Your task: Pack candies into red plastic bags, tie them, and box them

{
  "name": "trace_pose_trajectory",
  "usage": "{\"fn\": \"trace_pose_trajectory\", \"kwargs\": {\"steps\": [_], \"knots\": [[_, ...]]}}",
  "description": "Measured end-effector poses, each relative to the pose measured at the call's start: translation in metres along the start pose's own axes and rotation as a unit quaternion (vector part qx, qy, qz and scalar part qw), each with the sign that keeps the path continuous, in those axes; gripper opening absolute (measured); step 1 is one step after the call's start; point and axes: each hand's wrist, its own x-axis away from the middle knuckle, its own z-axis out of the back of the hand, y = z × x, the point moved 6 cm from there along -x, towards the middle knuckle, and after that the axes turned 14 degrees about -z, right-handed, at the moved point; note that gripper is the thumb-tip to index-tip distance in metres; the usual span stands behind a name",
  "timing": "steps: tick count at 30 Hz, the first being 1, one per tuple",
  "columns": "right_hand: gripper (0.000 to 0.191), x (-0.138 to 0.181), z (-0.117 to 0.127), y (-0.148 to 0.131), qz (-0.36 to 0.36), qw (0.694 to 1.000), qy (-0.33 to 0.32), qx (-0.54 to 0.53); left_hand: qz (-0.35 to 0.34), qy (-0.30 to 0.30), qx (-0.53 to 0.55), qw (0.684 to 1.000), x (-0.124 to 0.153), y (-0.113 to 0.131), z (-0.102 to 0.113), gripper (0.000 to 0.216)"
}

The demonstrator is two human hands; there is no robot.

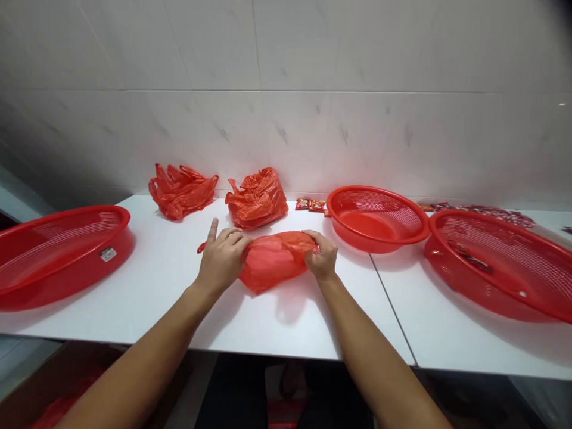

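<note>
A red plastic bag (pixel 273 260) lies on the white table (pixel 179 310) in front of me. My left hand (pixel 222 257) pinches its left end, with the index finger sticking up. My right hand (pixel 322 257) is closed on its right end. Both hands hold the bag between them just above the tabletop. Behind it sit two more red plastic bags: a filled one (pixel 258 199) and a crumpled one (pixel 181 190) further left by the wall.
A red mesh basket (pixel 58 253) stands at the left, a round red basket (pixel 378 217) right of centre, and a large one (pixel 504 262) at the far right. Small red packets (pixel 310 205) lie by the wall. A tiled wall backs the table.
</note>
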Motion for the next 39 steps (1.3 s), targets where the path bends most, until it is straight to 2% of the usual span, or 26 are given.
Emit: {"fn": "trace_pose_trajectory", "kwargs": {"steps": [3, 5, 8, 10, 12, 14, 16, 17, 18, 19, 20, 21, 22, 24, 25, 28, 32, 35, 37, 39], "knots": [[0.033, -0.004, 0.007, 0.002, 0.001, 1.0, 0.017, -0.002, 0.003, 0.093, -0.04, 0.995, 0.001, 0.014, 0.015, 0.023], [0.031, -0.006, 0.005, 0.008, -0.03, 0.999, -0.003, 0.017, 0.006, 0.119, -0.036, 0.992, 0.007, 0.027, 0.015, 0.021], [0.031, -0.008, -0.006, 0.02, -0.091, 0.993, -0.062, 0.037, -0.017, 0.08, 0.003, 0.997, 0.018, 0.046, -0.002, 0.024], [0.045, -0.009, -0.01, 0.027, -0.142, 0.987, -0.064, 0.029, -0.035, 0.027, 0.038, 0.998, 0.025, 0.056, -0.018, 0.029], [0.062, -0.011, -0.004, 0.03, -0.18, 0.983, 0.003, 0.017, -0.033, -0.035, 0.066, 0.997, 0.032, 0.06, -0.034, 0.032], [0.063, -0.01, 0.012, 0.025, -0.179, 0.976, 0.12, -0.002, -0.009, -0.094, 0.076, 0.993, 0.036, 0.059, -0.045, 0.032], [0.053, -0.002, 0.03, 0.01, -0.116, 0.966, 0.228, -0.029, 0.015, -0.144, 0.065, 0.987, 0.036, 0.058, -0.05, 0.032], [0.046, 0.005, 0.036, -0.002, -0.058, 0.964, 0.256, -0.045, 0.021, -0.168, 0.056, 0.984, 0.035, 0.058, -0.051, 0.031], [0.04, 0.012, 0.038, -0.015, 0.014, 0.965, 0.255, -0.057, 0.026, -0.195, 0.045, 0.979, 0.032, 0.058, -0.051, 0.031], [0.035, 0.021, 0.036, -0.03, 0.093, 0.969, 0.221, -0.062, 0.029, -0.222, 0.034, 0.974, 0.028, 0.059, -0.052, 0.03], [0.03, 0.031, 0.027, -0.045, 0.167, 0.972, 0.155, -0.058, 0.034, -0.245, 0.023, 0.969, 0.023, 0.061, -0.051, 0.03], [0.027, 0.041, 0.014, -0.058, 0.22, 0.972, 0.066, -0.042, 0.04, -0.264, 0.014, 0.964, 0.018, 0.062, -0.051, 0.029], [0.025, 0.05, -0.003, -0.067, 0.243, 0.97, -0.029, -0.014, 0.048, -0.277, 0.007, 0.96, 0.013, 0.063, -0.05, 0.029], [0.023, 0.062, -0.037, -0.072, 0.204, 0.961, -0.175, 0.068, 0.064, -0.288, -0.003, 0.956, 0.003, 0.065, -0.049, 0.029], [0.024, 0.064, -0.05, -0.07, 0.16, 0.958, -0.21, 0.113, 0.069, -0.289, -0.006, 0.955, -0.001, 0.066, -0.048, 0.029], [0.027, 0.056, -0.068, -0.053, 0.029, 0.946, -0.234, 0.221, 0.074, -0.295, -0.009, 0.953, -0.006, 0.068, -0.046, 0.028], [0.032, 0.041, -0.061, -0.021, -0.092, 0.899, -0.262, 0.338, 0.051, -0.271, 0.03, 0.961, -0.007, 0.077, -0.04, 0.027], [0.039, 0.028, -0.044, -0.006, -0.139, 0.885, -0.22, 0.385, 0.063, -0.268, 0.093, 0.957, -0.004, 0.084, -0.033, 0.028], [0.044, 0.02, -0.033, 0.0, -0.156, 0.886, -0.183, 0.396, 0.054, -0.301, 0.128, 0.944, -0.002, 0.089, -0.028, 0.026], [0.048, 0.014, -0.025, 0.004, -0.169, 0.886, -0.152, 0.404, 0.015, -0.335, 0.154, 0.929, 0.0, 0.095, -0.021, 0.018]]}}
